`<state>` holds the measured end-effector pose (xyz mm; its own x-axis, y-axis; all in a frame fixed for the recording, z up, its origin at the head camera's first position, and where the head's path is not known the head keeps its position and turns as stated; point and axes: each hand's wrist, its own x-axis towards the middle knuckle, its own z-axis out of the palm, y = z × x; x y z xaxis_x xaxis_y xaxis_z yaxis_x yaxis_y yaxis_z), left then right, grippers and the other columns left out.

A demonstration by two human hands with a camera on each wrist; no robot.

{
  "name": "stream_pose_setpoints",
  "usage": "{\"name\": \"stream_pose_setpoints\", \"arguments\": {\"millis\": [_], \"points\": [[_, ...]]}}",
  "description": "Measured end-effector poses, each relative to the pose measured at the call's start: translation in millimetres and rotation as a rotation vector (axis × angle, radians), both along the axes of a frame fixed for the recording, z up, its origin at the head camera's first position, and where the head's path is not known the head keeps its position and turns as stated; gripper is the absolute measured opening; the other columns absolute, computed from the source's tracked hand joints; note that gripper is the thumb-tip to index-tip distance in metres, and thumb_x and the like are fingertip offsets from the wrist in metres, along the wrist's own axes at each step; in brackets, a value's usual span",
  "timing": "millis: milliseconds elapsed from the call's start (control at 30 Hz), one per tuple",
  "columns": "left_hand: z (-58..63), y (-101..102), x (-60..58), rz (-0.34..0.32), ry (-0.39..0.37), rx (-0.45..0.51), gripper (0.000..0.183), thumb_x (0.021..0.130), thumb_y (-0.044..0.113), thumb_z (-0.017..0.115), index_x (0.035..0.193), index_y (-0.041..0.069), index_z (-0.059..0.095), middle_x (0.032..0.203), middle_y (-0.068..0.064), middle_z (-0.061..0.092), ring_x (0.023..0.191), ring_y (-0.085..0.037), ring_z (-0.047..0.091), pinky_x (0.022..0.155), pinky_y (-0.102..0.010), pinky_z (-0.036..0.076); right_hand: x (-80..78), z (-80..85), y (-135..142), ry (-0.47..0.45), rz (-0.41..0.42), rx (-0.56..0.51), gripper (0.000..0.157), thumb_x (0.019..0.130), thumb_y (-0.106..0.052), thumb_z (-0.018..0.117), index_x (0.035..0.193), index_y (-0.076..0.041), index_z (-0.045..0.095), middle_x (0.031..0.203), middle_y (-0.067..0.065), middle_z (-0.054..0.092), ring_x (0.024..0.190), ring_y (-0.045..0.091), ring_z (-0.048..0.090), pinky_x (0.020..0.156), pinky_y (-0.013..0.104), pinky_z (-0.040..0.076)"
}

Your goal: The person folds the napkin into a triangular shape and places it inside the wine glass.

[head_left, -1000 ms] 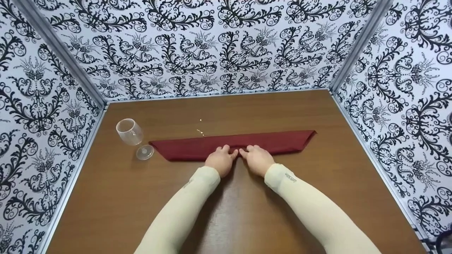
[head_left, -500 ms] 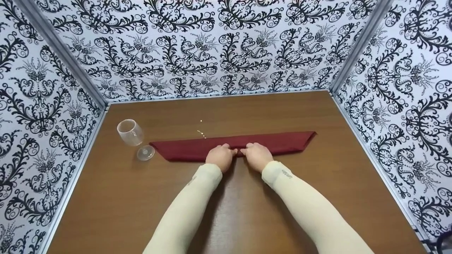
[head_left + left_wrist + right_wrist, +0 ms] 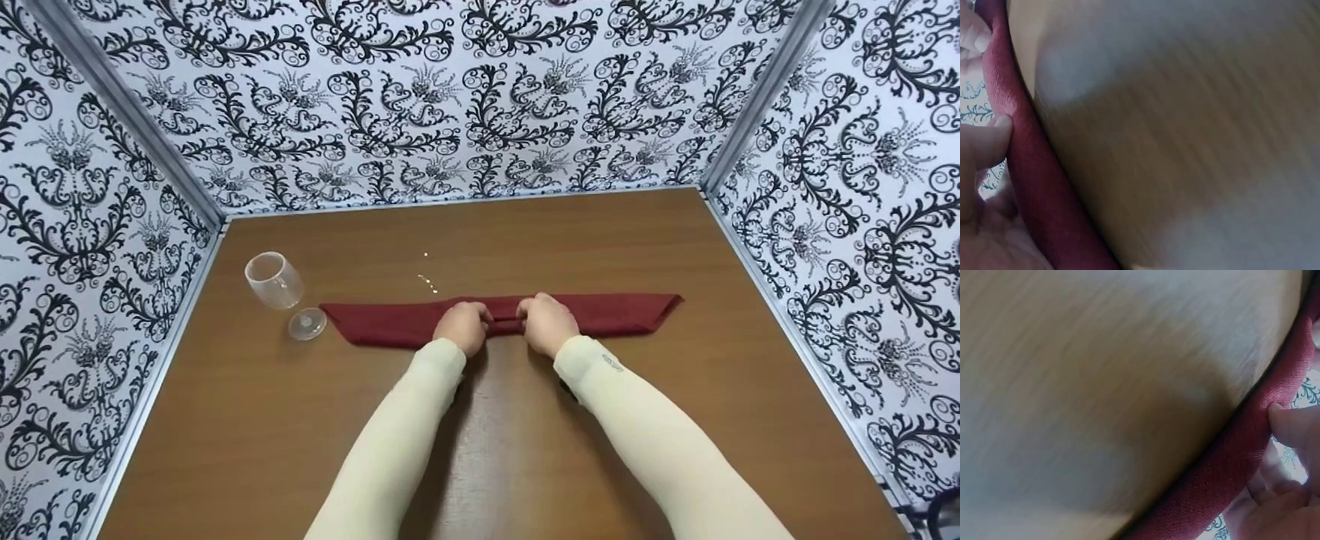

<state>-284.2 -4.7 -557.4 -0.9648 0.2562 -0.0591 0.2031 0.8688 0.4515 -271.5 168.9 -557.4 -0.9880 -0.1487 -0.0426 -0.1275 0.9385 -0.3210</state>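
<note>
A dark red cloth napkin [image 3: 386, 322], folded into a long flat strip with slanted ends, lies across the wooden table. My left hand [image 3: 461, 328] pinches its middle, the thumb pressing the near side and fingers curled at the far side. A short way to the right, my right hand [image 3: 550, 324] pinches the strip in the same manner. Between the hands the cloth shows a crease along its length. In the left wrist view the napkin [image 3: 1044, 174] bends in a rounded fold; the right wrist view shows the right thumb on the napkin [image 3: 1213, 478].
A clear stemmed wine glass [image 3: 275, 281] stands upright near the napkin's left end. The wooden table [image 3: 495, 450] is bounded by patterned panels [image 3: 487, 112] at the back and both sides. Small light reflections show behind the napkin.
Fingers that lay close together at the napkin's middle have moved apart and now pinch it. The strip's middle has bunched and its right end has shifted slightly right and nearer.
</note>
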Motion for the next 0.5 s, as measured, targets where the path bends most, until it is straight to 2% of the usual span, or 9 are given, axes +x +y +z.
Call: {"name": "stream_pose_setpoints", "arguments": {"millis": [33,100,200,267,367,500], "points": [[-0.2,0.9,1.3,-0.001,0.043,-0.027,0.014,0.084,0.012,0.061,0.09,0.021,0.071,0.092,-0.001,0.066,0.092,-0.023,0.062,0.079,-0.038,0.049,0.1,-1.3,-0.6,0.027,0.007,0.011,0.018,0.081,-0.007,0.063,0.091,-0.02,0.07,0.093,-0.001,0.061,0.088,0.02,0.06,0.076,0.037,0.05],[-2.2,3.5,4.3,-0.044,0.143,-0.105,0.014,0.084,0.013,0.061,0.088,0.022,0.07,0.091,-0.002,0.063,0.088,-0.026,0.061,0.075,-0.04,0.05,0.5,-5.1,-1.2,0.106,0.063,0.088,0.015,0.082,-0.007,0.061,0.086,-0.019,0.07,0.089,0.001,0.061,0.084,0.023,0.059,0.075,0.039,0.049],[-6.9,7.5,10.5,-0.166,0.3,-0.246,0.019,0.087,0.017,0.055,0.093,0.024,0.071,0.09,-0.004,0.061,0.082,-0.027,0.062,0.066,-0.042,0.052,2.6,-10.1,-1.6,0.224,0.167,0.221,0.017,0.083,-0.007,0.058,0.083,-0.016,0.072,0.087,0.004,0.064,0.084,0.027,0.058,0.076,0.041,0.049],[-9.5,9.0,15.3,-0.24,0.364,-0.311,0.022,0.09,0.022,0.051,0.1,0.027,0.07,0.09,-0.004,0.062,0.079,-0.027,0.062,0.063,-0.042,0.052,4.9,-12.0,-1.2,0.268,0.22,0.284,0.018,0.086,-0.01,0.056,0.083,-0.015,0.072,0.087,0.005,0.065,0.083,0.029,0.058,0.075,0.043,0.05],[-9.8,7.8,22.0,-0.294,0.382,-0.377,0.028,0.093,0.026,0.049,0.114,0.032,0.066,0.095,-0.005,0.061,0.081,-0.026,0.061,0.065,-0.041,0.052,9.8,-11.8,0.6,0.26,0.259,0.305,0.02,0.09,-0.012,0.053,0.095,-0.016,0.072,0.091,0.006,0.066,0.082,0.028,0.06,0.073,0.042,0.052],[-8.6,4.2,25.4,-0.319,0.327,-0.426,0.038,0.093,0.023,0.048,0.127,0.039,0.055,0.107,-0.006,0.057,0.093,-0.026,0.057,0.073,-0.04,0.053,17.1,-9.1,5.5,0.212,0.32,0.314,0.032,0.093,-0.013,0.049,0.123,-0.016,0.061,0.107,0.008,0.067,0.093,0.028,0.063,0.08,0.042,0.052]]}}
